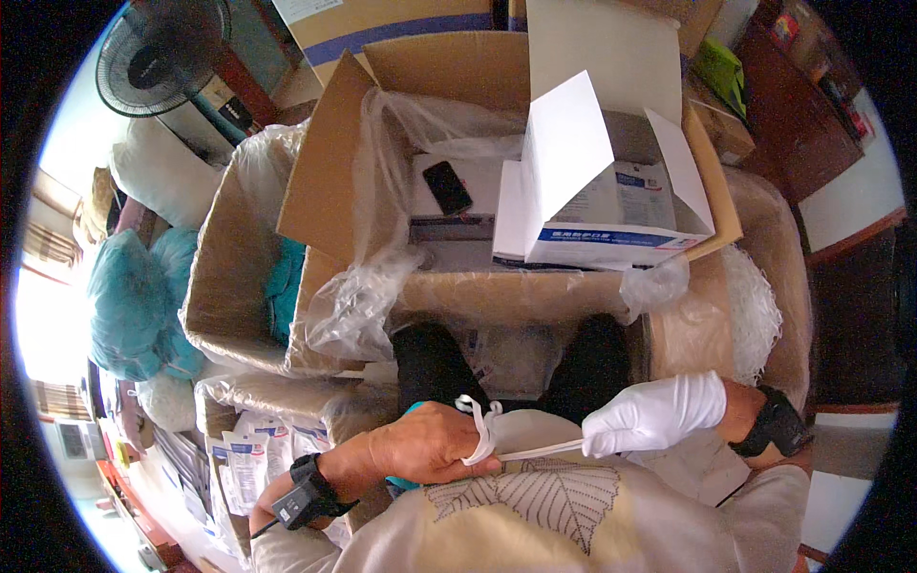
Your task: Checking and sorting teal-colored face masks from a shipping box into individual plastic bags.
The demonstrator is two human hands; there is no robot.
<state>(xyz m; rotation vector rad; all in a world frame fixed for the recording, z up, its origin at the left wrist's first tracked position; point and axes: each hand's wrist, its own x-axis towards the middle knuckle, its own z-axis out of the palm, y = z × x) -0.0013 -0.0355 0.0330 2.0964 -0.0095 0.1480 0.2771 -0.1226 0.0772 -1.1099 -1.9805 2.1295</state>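
Note:
In front of my torso, a pale, rounded face mask (pixel 535 432) with white elastic straps lies between my hands. My bare left hand (pixel 435 443) is closed on the mask's strap, and a loop of it curls up over the fingers. My right hand (pixel 654 414), in a white glove, pinches the other end, so a strap runs taut between the two. A bit of teal material (pixel 403 483) shows under my left hand. Past my knees, an upright white carton (pixel 611 246) with raised flaps holds printed packets (pixel 630 196).
The white carton and a black phone (pixel 447 188) rest in a large plastic-lined cardboard box (pixel 325 181). Left of it, another lined box (pixel 224 306) holds teal material. Packets (pixel 253 454) fill a lower-left box. White strings (pixel 755 315) hang at the right; a fan (pixel 162 57) stands far left.

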